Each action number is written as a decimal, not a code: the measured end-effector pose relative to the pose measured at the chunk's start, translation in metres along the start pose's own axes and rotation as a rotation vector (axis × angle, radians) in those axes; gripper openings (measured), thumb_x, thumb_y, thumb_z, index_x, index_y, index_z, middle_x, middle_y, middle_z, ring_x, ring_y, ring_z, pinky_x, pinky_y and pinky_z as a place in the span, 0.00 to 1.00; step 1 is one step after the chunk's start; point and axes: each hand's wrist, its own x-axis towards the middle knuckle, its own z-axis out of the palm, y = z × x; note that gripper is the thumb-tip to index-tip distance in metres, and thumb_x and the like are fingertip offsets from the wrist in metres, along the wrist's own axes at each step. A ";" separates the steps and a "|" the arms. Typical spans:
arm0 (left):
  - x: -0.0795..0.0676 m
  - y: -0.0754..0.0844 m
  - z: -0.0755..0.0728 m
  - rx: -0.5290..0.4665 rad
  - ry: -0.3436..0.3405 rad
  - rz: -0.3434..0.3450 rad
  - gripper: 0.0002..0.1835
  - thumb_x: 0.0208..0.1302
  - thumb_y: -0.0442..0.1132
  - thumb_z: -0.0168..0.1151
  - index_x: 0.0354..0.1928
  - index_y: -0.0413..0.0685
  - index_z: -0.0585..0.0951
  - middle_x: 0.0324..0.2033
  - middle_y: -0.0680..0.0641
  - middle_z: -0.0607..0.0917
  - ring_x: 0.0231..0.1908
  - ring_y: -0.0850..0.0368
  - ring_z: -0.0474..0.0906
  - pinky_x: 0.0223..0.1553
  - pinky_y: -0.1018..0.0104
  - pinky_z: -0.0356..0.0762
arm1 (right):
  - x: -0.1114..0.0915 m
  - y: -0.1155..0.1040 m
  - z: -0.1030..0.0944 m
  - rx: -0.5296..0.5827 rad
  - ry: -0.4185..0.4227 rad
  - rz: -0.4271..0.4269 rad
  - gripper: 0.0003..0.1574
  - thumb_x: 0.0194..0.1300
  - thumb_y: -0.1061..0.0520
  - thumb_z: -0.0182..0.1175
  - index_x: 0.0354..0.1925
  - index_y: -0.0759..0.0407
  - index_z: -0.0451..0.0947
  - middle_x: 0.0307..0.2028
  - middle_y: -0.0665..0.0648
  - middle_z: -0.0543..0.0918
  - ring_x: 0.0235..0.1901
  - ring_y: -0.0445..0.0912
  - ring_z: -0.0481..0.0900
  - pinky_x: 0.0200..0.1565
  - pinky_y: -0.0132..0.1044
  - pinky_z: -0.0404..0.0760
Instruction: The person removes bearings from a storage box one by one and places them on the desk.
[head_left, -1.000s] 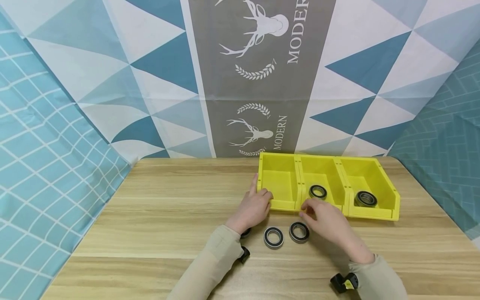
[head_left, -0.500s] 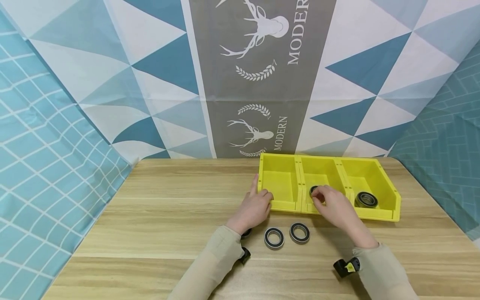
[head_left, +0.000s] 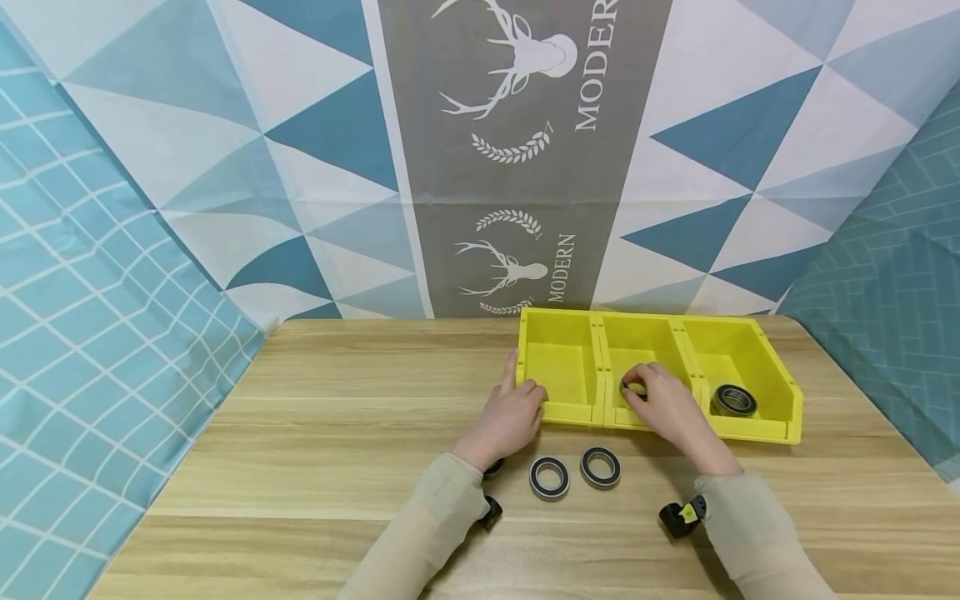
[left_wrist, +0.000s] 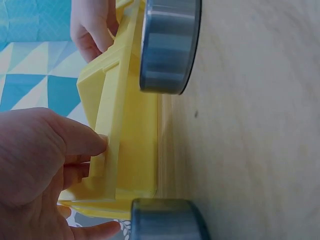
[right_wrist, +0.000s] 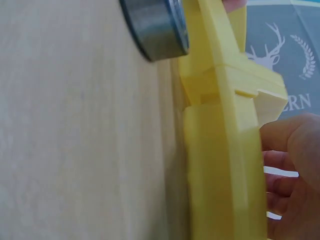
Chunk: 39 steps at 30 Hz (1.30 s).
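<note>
Counting first: one yellow bin unit (head_left: 572,412) with three compartments, and at least five bearings. A near bearing (head_left: 549,494) and a second bearing (head_left: 601,482) sit just beside each other in front of the bins, a third bearing (head_left: 492,469) is mostly hidden by the left wrist, a fourth bearing (head_left: 636,390) is in the middle compartment, and a fifth bearing (head_left: 722,401) is in the right one (might be stacked, can't tell). It's all on a light wood-grain counter (head_left: 337,383), with a triangle-and-deer print backdrop (head_left: 322,108) behind and blue tile-pattern cloth (head_left: 82,275) on the left. The bin unit's long axis runs left to right at the far edge, low front lips facing the person; the near and second bearings lie flat, holes up. As for the hands, the left hand (head_left: 506,421) grips the bin unit's front left corner, fingers bent around it. The right hand (head_left: 671,408) dips into the middle compartment, fingers curved at the fourth bearing, but I can't tell whether they've got hold of it
</note>
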 end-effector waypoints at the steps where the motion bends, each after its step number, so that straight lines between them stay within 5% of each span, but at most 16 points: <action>1: 0.000 0.000 0.000 0.000 0.000 -0.001 0.09 0.64 0.40 0.52 0.42 0.49 0.78 0.41 0.50 0.80 0.69 0.40 0.35 0.48 0.52 0.75 | 0.001 0.001 0.001 0.001 0.000 -0.001 0.12 0.59 0.58 0.57 0.40 0.64 0.76 0.39 0.63 0.77 0.40 0.56 0.76 0.43 0.52 0.76; 26: 0.000 0.003 0.000 -0.008 0.000 -0.001 0.09 0.64 0.40 0.52 0.43 0.48 0.78 0.41 0.50 0.80 0.69 0.40 0.35 0.48 0.50 0.75 | 0.016 0.012 0.009 0.022 -0.118 0.050 0.24 0.59 0.55 0.57 0.50 0.69 0.72 0.49 0.71 0.73 0.48 0.63 0.72 0.50 0.56 0.71; 39: 0.000 0.001 -0.002 0.008 0.005 0.007 0.08 0.63 0.40 0.53 0.42 0.48 0.78 0.40 0.50 0.80 0.69 0.41 0.37 0.50 0.51 0.75 | 0.016 0.007 0.010 -0.034 -0.212 0.015 0.23 0.66 0.53 0.47 0.52 0.67 0.73 0.54 0.73 0.68 0.53 0.67 0.67 0.53 0.59 0.67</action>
